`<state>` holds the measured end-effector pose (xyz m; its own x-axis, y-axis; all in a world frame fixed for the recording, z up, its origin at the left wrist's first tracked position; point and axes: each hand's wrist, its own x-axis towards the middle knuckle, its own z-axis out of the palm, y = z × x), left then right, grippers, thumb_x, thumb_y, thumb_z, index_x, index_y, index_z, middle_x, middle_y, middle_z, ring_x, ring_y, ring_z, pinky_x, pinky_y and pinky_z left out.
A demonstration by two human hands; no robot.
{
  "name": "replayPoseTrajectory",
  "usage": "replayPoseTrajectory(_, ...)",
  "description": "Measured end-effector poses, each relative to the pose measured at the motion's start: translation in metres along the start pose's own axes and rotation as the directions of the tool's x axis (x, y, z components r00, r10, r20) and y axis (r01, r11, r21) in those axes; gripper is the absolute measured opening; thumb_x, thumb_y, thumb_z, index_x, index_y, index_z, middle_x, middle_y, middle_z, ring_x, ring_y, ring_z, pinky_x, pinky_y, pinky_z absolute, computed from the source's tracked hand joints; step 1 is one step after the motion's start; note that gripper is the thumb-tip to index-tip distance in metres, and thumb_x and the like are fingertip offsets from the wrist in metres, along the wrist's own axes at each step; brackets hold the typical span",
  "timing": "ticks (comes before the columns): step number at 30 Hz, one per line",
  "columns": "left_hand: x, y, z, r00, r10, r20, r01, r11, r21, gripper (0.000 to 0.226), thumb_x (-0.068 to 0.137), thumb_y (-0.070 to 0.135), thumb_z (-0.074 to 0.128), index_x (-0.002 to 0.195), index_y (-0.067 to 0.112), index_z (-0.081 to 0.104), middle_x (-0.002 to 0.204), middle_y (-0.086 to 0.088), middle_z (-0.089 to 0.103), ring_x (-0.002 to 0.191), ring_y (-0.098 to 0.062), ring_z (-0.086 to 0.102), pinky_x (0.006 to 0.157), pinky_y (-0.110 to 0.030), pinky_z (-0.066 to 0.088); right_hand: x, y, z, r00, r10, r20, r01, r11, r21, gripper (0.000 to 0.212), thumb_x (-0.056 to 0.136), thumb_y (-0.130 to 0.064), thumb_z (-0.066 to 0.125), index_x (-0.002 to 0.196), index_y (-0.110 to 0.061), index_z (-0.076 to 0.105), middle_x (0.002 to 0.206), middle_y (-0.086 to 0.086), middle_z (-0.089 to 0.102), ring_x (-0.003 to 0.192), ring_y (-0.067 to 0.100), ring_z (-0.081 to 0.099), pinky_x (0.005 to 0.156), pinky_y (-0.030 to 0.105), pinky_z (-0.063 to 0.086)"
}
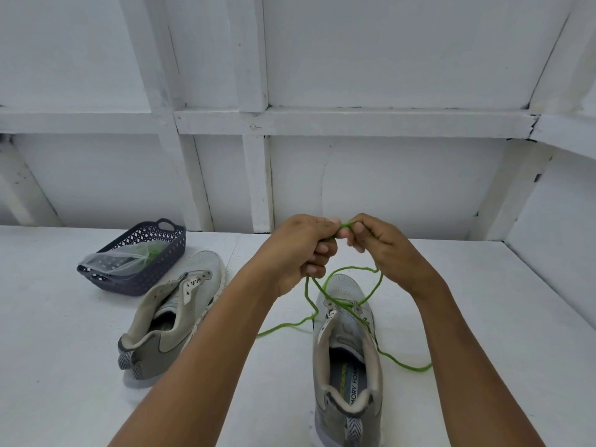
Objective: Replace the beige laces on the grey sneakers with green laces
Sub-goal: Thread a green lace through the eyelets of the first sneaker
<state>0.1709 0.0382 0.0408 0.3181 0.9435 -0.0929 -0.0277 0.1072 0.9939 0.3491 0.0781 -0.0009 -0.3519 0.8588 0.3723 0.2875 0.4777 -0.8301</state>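
Note:
A grey sneaker (pixel 348 366) stands heel towards me on the white table, a green lace (pixel 354 269) threaded through its front eyelets. My left hand (pixel 306 250) and my right hand (pixel 377 243) are raised above the toe, fingertips close together, both pinching the green lace between them. Loops hang from the hands to the shoe. Loose ends trail on the table to the left (pixel 283 327) and right (pixel 409 366). A second grey sneaker (pixel 174 314) lies to the left with no lace visible.
A dark blue perforated basket (pixel 167 250) sits at the back left, holding a clear plastic bag (pixel 119 258) with something green inside. A white panelled wall (pixel 290 172) rises behind the table, and a side wall closes off the right.

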Motion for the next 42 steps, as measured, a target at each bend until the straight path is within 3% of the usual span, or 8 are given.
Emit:
replayPoseTrajectory(5,-0.005,0.004,-0.001,0.999,-0.003,0.044,0.005,0.999,-0.041,0.027,0.105,0.024,0.045,0.086,0.010,0.059,0.056,0.004,0.032,0.046,-0.008,0.020,0.041,-0.019,0.021,0.007,0.014,0.000,0.967,0.206,-0.148,-0.232,0.954,-0.191,0.032,0.106,-0.023,0.037,0.079,-0.022,0.054,0.073,-0.010,0.053,0.063,0.007,0.042,0.059,0.021,0.034)
replayPoseTrajectory(10,-0.004,0.003,-0.004,1.000,-0.003,0.007,0.003,1.000,-0.028,0.027,0.105,0.023,0.045,0.085,0.010,0.060,0.055,0.004,0.032,0.047,-0.009,0.021,0.043,-0.021,0.020,-0.003,0.005,0.003,0.990,0.138,0.033,-0.132,0.982,-0.136,0.039,0.102,-0.022,0.050,0.137,-0.040,0.047,0.137,-0.017,0.044,0.133,-0.005,0.029,0.101,0.013,0.029)
replayPoseTrajectory(15,-0.004,0.002,-0.003,1.000,0.001,0.030,-0.001,1.000,-0.012,0.029,0.106,0.022,0.043,0.083,0.010,0.057,0.055,0.004,0.032,0.047,-0.008,0.019,0.045,-0.022,0.018,-0.001,-0.014,0.008,1.000,-0.013,0.018,0.016,0.984,-0.176,0.022,0.103,-0.020,0.047,0.103,-0.032,0.066,0.098,-0.022,0.062,0.106,0.000,0.049,0.088,0.012,0.038)
replayPoseTrajectory(21,-0.012,0.007,-0.003,0.998,0.031,0.054,-0.028,0.998,-0.058,0.027,0.105,0.022,0.044,0.086,0.009,0.058,0.055,0.003,0.034,0.046,-0.009,0.021,0.042,-0.020,0.022,0.007,0.016,0.000,0.966,0.222,-0.136,-0.258,0.880,-0.399,0.032,0.100,-0.019,0.044,0.074,-0.028,0.060,0.069,-0.020,0.060,0.063,0.006,0.049,0.069,0.031,0.037)
replayPoseTrajectory(25,-0.013,0.010,-0.004,0.996,0.045,0.080,-0.039,0.997,-0.073,0.028,0.106,0.023,0.042,0.087,0.008,0.057,0.055,0.003,0.036,0.046,-0.009,0.023,0.041,-0.020,0.025,-0.001,0.029,0.007,0.924,0.381,-0.031,-0.348,0.804,-0.482,0.031,0.101,-0.021,0.043,0.081,-0.031,0.063,0.089,-0.016,0.062,0.081,0.014,0.056,0.078,0.034,0.044)
replayPoseTrajectory(30,-0.008,0.005,-0.003,0.998,0.022,0.051,-0.020,0.999,-0.049,0.028,0.106,0.022,0.043,0.086,0.008,0.058,0.056,0.002,0.037,0.046,-0.009,0.023,0.041,-0.020,0.027,-0.013,0.013,0.014,0.994,0.110,0.013,-0.105,0.976,-0.190,0.038,0.099,-0.028,0.055,0.117,-0.060,0.047,0.121,-0.035,0.048,0.121,0.001,0.041,0.100,0.026,0.034)
replayPoseTrajectory(37,-0.007,0.005,-0.001,0.998,0.002,0.065,0.005,0.995,-0.099,0.029,0.105,0.021,0.044,0.085,0.007,0.058,0.055,0.001,0.037,0.045,-0.008,0.023,0.040,-0.019,0.027,-0.005,0.008,0.018,0.989,0.046,-0.142,-0.061,0.993,-0.103,0.024,0.099,-0.026,0.054,0.086,-0.044,0.064,0.090,-0.030,0.067,0.101,0.004,0.059,0.087,0.016,0.041)
replayPoseTrajectory(42,-0.010,0.009,-0.002,0.996,0.036,0.079,-0.025,0.991,-0.129,0.027,0.106,0.021,0.042,0.086,0.008,0.055,0.055,0.001,0.038,0.045,-0.009,0.024,0.041,-0.021,0.027,-0.007,0.033,0.019,0.945,0.321,-0.057,-0.322,0.890,-0.323,0.023,0.099,-0.019,0.052,0.085,-0.023,0.071,0.082,-0.018,0.065,0.087,0.013,0.061,0.074,0.015,0.044)
